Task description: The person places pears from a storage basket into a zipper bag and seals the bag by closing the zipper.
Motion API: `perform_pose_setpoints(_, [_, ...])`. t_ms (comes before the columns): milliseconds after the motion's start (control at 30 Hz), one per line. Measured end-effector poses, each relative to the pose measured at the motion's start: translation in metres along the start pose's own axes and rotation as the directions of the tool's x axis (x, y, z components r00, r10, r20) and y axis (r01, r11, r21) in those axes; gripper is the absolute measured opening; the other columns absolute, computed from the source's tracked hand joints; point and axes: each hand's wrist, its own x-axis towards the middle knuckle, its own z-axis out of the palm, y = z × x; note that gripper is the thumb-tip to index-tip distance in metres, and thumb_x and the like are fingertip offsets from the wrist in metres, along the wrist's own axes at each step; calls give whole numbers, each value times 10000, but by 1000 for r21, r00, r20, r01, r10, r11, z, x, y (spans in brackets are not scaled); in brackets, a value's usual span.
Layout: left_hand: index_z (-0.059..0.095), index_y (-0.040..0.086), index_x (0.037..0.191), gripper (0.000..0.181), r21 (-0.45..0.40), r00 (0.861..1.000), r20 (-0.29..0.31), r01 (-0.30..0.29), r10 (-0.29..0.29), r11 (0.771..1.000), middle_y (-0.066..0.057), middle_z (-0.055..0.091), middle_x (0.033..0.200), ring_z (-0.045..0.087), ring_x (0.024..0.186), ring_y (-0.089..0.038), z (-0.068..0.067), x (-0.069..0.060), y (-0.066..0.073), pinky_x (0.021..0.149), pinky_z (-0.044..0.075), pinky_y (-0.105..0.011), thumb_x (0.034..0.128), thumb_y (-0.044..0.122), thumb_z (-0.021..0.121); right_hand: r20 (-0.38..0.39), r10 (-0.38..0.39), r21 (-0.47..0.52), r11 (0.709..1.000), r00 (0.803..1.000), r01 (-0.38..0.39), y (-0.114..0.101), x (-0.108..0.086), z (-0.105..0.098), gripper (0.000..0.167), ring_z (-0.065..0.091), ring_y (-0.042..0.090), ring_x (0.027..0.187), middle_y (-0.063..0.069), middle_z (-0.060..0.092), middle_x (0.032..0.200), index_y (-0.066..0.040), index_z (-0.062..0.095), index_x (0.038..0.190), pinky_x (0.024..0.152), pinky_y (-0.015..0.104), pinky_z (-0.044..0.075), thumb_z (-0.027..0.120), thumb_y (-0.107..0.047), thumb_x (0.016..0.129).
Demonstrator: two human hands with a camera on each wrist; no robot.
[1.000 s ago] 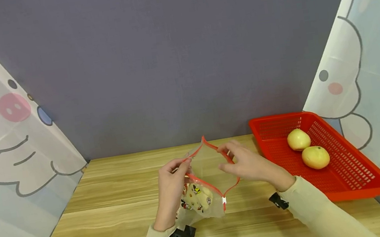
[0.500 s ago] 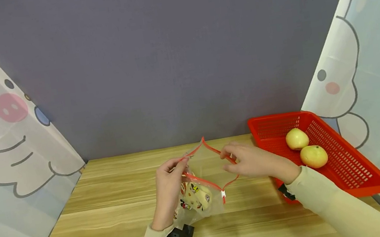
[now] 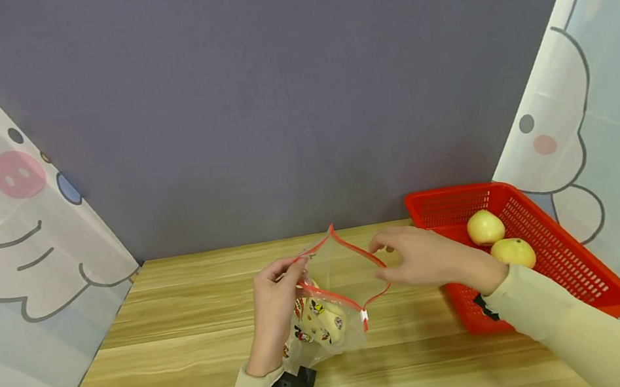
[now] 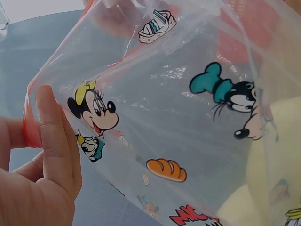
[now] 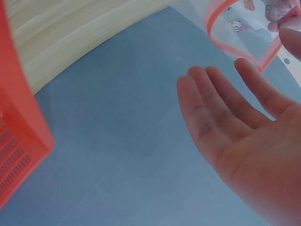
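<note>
A clear zip bag (image 3: 331,303) with a red-edged mouth and cartoon prints stands spread wide in the head view. My left hand (image 3: 280,303) pinches its left rim between thumb and fingers. Inside the bag lies something pale yellow (image 4: 277,165), partly hidden by the film and prints. My right hand (image 3: 428,256) hovers just right of the bag's mouth, apart from the rim, with relaxed fingers and nothing held. In the right wrist view its fingers (image 5: 211,113) are loosely extended, and the bag's red edge lies beyond them.
A red slotted basket (image 3: 589,273) stands at the right, partly beneath my right forearm. Two pale yellow round fruits, one (image 3: 485,228) behind the other (image 3: 513,253), lie in it. The wooden table (image 3: 190,356) meets a grey wall (image 3: 285,104) at the back.
My right hand has let go of the bag's right rim and moved right, toward the basket. My left hand keeps its pinch, and the bag's mouth stays spread.
</note>
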Motion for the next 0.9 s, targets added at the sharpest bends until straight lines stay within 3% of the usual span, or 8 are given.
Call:
perform_pose_setpoints(300, [746, -61, 988, 133, -10, 1000, -2, -3, 3, 1000, -139, 636, 757, 613, 576, -135, 0, 0, 1, 538, 610, -307, 978, 48, 670, -45, 76, -44, 996, 996, -78, 15, -7, -9, 502, 635, 221, 1070, -21, 656, 1186, -164, 663, 1216, 860, 473, 557, 680, -567, 916])
perform_pose_setpoints(500, [751, -55, 988, 135, -3, 1000, -5, -3, 3, 1000, -121, 633, 755, 625, 566, -150, -1, -1, 2, 536, 610, -310, 982, 47, 662, -64, 98, -64, 993, 993, -102, 30, -10, -15, 595, 599, 167, 929, -34, 631, 1032, -122, 670, 1227, 801, 408, 535, 654, -628, 914])
perform_pose_setpoints(733, [743, -80, 1015, 153, 3, 1000, -6, 1, -1, 1000, -119, 635, 767, 625, 570, -140, -1, -2, 3, 538, 609, -298, 980, 46, 662, -73, 145, -83, 985, 987, -151, 47, -15, -20, 596, 611, 334, 1172, 133, 642, 1277, -77, 657, 1253, 973, 546, 519, 651, -583, 937])
perform_pose_setpoints(900, [732, -99, 1029, 167, 8, 1000, -5, 1, -1, 1000, -122, 635, 772, 617, 572, -132, -1, -2, 3, 538, 607, -293, 981, 43, 658, -71, 150, -120, 980, 986, -157, 59, -16, -20, 562, 591, 374, 1194, 163, 645, 1262, -46, 649, 1253, 1008, 570, 495, 656, -517, 947])
